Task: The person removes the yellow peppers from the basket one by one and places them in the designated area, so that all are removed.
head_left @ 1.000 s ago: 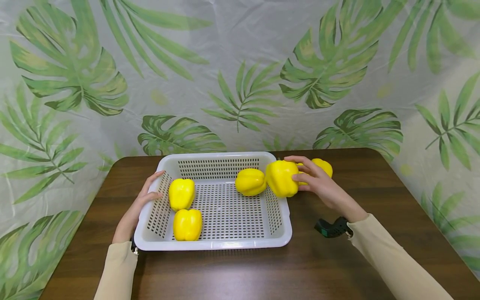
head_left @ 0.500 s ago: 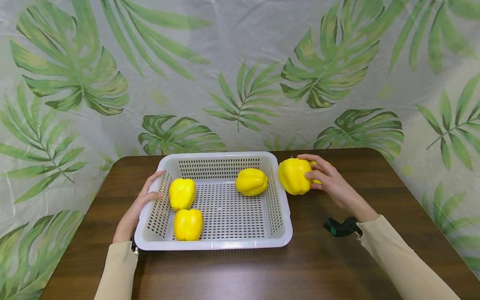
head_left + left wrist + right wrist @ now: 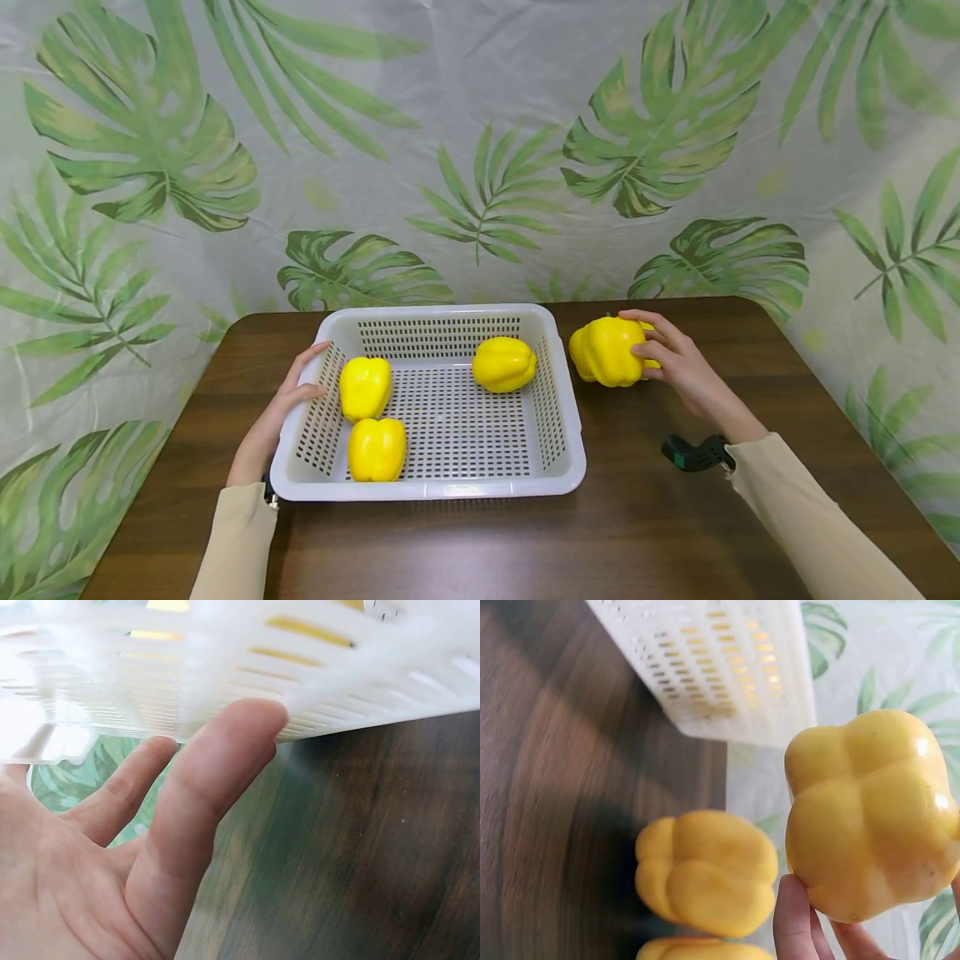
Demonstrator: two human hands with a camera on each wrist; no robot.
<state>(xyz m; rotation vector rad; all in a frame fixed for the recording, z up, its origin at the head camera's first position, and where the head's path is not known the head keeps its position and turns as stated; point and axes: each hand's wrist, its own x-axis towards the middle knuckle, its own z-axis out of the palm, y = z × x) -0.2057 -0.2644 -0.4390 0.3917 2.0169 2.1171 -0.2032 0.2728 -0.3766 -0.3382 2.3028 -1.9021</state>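
Note:
A white plastic basket with slotted walls stands on the table. My left hand holds its left rim, with fingers reaching over the edge; in the left wrist view other fingers lie against the outer wall. Three yellow bell peppers lie inside: one at the back left, one at the front left, one at the right. Right of the basket, my right hand grips another yellow bell pepper raised off the table. Beyond it rest two more, one plainly visible and one cut off by the frame.
The dark wooden table has its back edge close behind the basket. A leaf-printed cloth hangs behind the table. A black wrist strap with a device is on my right wrist.
My right hand has moved right with its bell pepper, from over the basket's right rim to beside the basket. A bell pepper on the table now shows left of it. The left hand stays still.

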